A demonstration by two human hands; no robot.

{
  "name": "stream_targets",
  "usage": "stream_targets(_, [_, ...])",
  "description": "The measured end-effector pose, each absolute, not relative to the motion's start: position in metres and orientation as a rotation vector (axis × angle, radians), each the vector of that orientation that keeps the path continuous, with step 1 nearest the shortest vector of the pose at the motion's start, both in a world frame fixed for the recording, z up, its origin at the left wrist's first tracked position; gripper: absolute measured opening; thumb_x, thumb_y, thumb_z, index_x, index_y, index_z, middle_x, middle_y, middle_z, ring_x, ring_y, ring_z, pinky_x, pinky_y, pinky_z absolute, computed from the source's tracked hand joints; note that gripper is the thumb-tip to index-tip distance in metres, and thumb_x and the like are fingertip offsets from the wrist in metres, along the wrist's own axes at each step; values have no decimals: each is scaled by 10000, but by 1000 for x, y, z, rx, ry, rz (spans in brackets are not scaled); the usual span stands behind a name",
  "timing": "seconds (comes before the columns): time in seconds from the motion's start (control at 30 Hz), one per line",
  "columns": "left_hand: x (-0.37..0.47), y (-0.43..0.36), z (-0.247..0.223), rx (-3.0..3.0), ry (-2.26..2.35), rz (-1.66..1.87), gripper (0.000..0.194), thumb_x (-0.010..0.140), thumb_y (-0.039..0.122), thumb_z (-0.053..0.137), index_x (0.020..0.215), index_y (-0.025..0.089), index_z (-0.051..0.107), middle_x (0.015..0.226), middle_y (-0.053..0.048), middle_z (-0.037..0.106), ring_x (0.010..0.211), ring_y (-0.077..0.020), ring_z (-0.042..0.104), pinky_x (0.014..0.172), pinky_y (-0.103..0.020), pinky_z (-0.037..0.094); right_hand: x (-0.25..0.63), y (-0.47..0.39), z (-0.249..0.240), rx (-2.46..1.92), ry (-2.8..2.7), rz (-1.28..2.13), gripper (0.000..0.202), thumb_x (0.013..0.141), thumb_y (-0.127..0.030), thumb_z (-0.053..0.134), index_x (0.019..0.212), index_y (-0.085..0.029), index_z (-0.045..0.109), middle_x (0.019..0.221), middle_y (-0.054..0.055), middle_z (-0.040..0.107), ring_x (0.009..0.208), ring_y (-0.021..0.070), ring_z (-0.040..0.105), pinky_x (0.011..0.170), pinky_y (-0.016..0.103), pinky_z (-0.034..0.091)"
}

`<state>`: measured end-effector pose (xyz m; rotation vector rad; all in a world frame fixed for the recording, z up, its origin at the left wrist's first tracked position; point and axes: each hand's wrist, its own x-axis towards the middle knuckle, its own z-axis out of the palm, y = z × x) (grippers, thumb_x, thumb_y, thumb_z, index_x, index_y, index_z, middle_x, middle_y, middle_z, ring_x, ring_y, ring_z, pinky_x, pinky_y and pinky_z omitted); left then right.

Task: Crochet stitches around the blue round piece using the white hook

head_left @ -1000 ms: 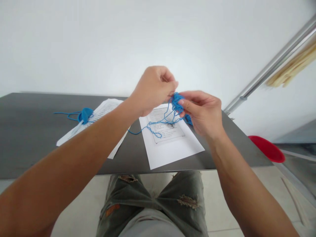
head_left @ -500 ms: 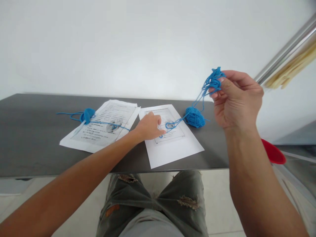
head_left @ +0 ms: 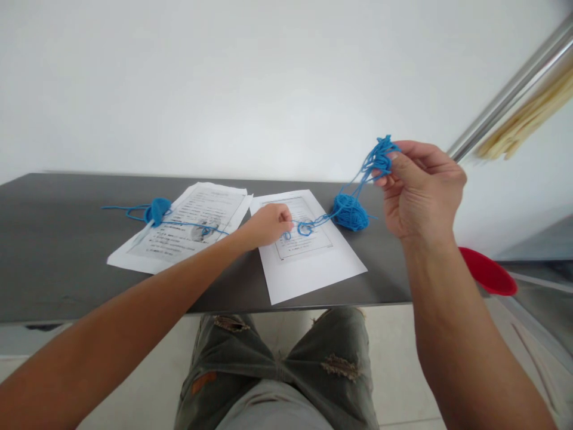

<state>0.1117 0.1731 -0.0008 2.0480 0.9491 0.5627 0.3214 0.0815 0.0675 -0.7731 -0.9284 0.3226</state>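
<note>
My right hand (head_left: 423, 185) is raised over the table's right end, pinching a loose bundle of blue yarn (head_left: 379, 156). Strands hang from it toward a ball of blue yarn (head_left: 350, 212) on the table. Over the right printed sheet (head_left: 313, 272) my left hand (head_left: 269, 224) has thumb and fingers closed on a strand of the same yarn. A small yarn loop (head_left: 305, 228) lies on that sheet, just right of the left fingertips. To the left, a second blue yarn bundle (head_left: 157, 211) rests at the edge of the other printed sheets (head_left: 152, 254), its strand running across them.
Under everything is a dark grey table (head_left: 54, 239) set against a white wall (head_left: 250, 89). A red plastic object (head_left: 489, 272) sits beyond the table's right end. Pale yellow strips (head_left: 523, 119) hang near a metal rail (head_left: 510, 89) at upper right.
My left hand has gone from spread fingers to a pinch on the yarn strand. The right hand, still holding its bundle, has shifted slightly left and down.
</note>
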Motion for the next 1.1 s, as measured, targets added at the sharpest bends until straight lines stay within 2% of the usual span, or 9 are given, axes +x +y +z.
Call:
stream_targets(0.13, [105,179,27,1767,900,664,174,919,132,563,750,171,548,684,-37,656,537,-104,535,563,-255,441,308,73,45,-851,-1052,498,106,728,-176,860,805,-220,802,672,-28,745,497,99,630,435,216,513])
stream_targets(0.33, [101,166,64,1529,773,660,160,921,87,621,765,110,643,535,15,566,392,-25,316,446,-221,235,261,83,-5,-1171,-1384,1092,259,685,-329,902,820,-139,790,635,16,732,480,125,653,458,237,525])
stream_targets(0.53, [93,142,57,1667,776,554,123,888,121,655,768,138,669,509,29,577,471,-79,479,495,-214,345,240,97,-10,-1034,-1420,1226,202,764,-330,815,768,-170,692,774,8,720,779,160,723,773,339,682])
stream_targets(0.67, [74,128,32,2029,861,408,111,895,195,646,794,156,671,518,49,578,478,-91,448,503,-241,301,274,82,24,-1181,-1854,1380,177,825,-270,736,962,-162,768,950,62,769,872,194,739,701,302,667])
stream_targets(0.8, [58,116,11,2324,883,347,148,916,208,615,823,167,724,543,53,530,518,-106,450,550,-265,287,299,75,63,-1537,-2125,1308,132,844,-222,687,858,-156,801,734,39,730,597,145,647,457,233,488])
stream_targets(0.9, [54,110,5,2431,873,271,166,934,195,601,879,169,755,566,40,557,534,-120,483,581,-282,295,286,89,74,-1588,-2108,837,152,900,-247,686,866,-146,795,676,21,681,545,116,557,504,255,428])
stream_targets(0.93, [53,109,3,2459,872,247,169,940,193,599,900,169,761,573,35,567,544,-128,495,591,-287,299,278,97,72,-1565,-2078,677,183,900,-265,715,1014,-146,794,787,42,726,608,133,594,567,274,465])
stream_targets(1.03, [54,108,1,2532,860,205,174,956,202,590,946,177,762,645,5,631,613,-159,547,631,-301,319,248,128,53,-1470,-2250,486,856,780,-280,881,1547,-144,525,1306,171,699,1048,268,687,901,382,548])
stream_targets(1.1, [54,108,-1,2567,841,212,170,961,216,584,964,185,751,725,-20,673,676,-183,577,659,-310,330,232,147,34,-1444,-2409,508,1052,717,-285,936,1622,-139,419,1446,234,606,1237,330,630,1044,435,502])
